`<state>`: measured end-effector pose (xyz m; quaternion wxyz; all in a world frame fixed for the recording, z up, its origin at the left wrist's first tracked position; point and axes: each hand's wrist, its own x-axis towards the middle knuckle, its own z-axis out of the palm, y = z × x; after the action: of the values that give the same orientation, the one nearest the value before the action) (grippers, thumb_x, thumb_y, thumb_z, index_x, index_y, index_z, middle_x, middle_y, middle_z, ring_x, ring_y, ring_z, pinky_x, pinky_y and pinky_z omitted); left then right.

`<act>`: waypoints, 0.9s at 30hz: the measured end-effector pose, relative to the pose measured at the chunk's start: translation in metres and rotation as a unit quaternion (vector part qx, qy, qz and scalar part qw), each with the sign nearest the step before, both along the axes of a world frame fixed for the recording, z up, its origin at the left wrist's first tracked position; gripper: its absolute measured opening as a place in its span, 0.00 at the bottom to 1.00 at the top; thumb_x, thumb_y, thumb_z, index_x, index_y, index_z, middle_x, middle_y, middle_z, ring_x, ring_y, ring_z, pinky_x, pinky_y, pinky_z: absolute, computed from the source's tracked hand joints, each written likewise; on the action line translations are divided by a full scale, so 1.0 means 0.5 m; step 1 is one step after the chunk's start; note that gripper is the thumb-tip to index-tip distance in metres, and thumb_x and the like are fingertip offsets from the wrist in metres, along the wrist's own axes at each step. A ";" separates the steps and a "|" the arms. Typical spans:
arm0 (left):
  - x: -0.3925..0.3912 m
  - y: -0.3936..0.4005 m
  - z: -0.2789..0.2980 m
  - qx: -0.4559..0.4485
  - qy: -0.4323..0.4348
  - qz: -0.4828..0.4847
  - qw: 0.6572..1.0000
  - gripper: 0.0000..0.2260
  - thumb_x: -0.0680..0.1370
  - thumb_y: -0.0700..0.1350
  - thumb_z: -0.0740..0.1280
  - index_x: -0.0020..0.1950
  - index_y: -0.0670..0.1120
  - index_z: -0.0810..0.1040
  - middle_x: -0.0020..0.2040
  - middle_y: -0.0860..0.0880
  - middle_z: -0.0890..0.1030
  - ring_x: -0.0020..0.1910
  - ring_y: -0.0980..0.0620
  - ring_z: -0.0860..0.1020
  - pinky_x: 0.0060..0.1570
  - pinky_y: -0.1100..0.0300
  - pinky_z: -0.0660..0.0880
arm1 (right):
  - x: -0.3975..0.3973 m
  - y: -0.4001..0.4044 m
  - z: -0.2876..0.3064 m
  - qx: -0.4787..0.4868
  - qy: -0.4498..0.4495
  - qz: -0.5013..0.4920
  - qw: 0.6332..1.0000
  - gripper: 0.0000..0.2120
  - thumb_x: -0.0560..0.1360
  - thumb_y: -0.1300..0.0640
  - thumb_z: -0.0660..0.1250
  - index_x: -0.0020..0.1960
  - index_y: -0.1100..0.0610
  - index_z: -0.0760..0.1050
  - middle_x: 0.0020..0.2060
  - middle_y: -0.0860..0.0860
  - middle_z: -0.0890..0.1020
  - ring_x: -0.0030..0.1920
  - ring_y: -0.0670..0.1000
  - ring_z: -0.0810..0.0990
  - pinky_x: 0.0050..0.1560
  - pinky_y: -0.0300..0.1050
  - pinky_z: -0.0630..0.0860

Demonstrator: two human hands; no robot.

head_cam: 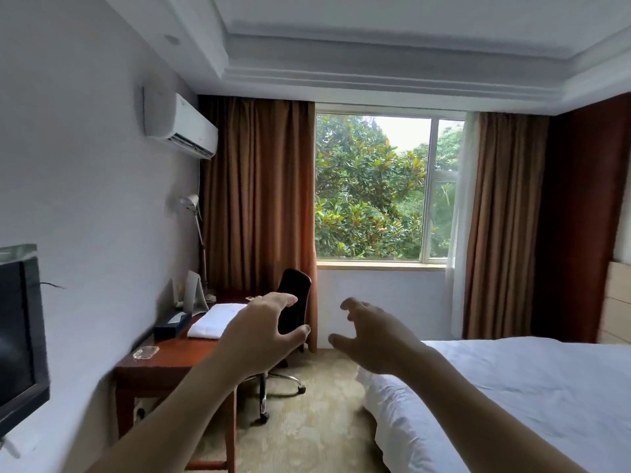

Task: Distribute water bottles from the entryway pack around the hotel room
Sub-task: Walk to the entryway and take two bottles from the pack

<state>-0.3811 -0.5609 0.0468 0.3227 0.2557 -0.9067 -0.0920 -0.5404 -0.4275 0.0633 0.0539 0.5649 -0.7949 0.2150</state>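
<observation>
Both hands are raised in front of the view, empty. The left hand (pixel 263 331) is held with fingers and thumb spread wide, as if curved round a bottle, but nothing is gripped. The right hand (pixel 367 336) is likewise spread, fingers curled, nothing held. No water bottles and no entryway pack are seen anywhere in this view; their location cannot be told.

A reddish-brown wooden worktop (pixel 170 358) is seen against the left wall, carrying a folded white towel (pixel 218 319), a dark blue tissue box (pixel 172 324) and a clear glass ashtray (pixel 146 353). No bottle is seen on it. A black swivel office chair (pixel 295 298) is parked beside it. A white-sheeted bed (pixel 512 387) is seen at right, also without bottles.

Progress is judged early or between trips: no placed bottle is visible, so distribution appears mostly left to do.
</observation>
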 end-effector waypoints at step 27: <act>0.088 -0.638 -0.038 0.029 -0.009 0.452 0.891 0.25 0.76 0.59 0.67 0.71 0.54 0.70 0.69 0.58 0.74 0.67 0.56 0.71 0.62 0.61 0.69 | 0.004 -1.027 -0.029 -0.005 -0.028 0.404 0.914 0.31 0.76 0.41 0.65 0.73 0.55 0.65 0.66 0.53 0.76 0.64 0.55 0.75 0.62 0.49 0.73</act>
<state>-0.3372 -0.8799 0.0276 0.3138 0.6484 -0.6925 0.0396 -0.5384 -0.9408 0.0489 -0.0569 0.8312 -0.4991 0.2383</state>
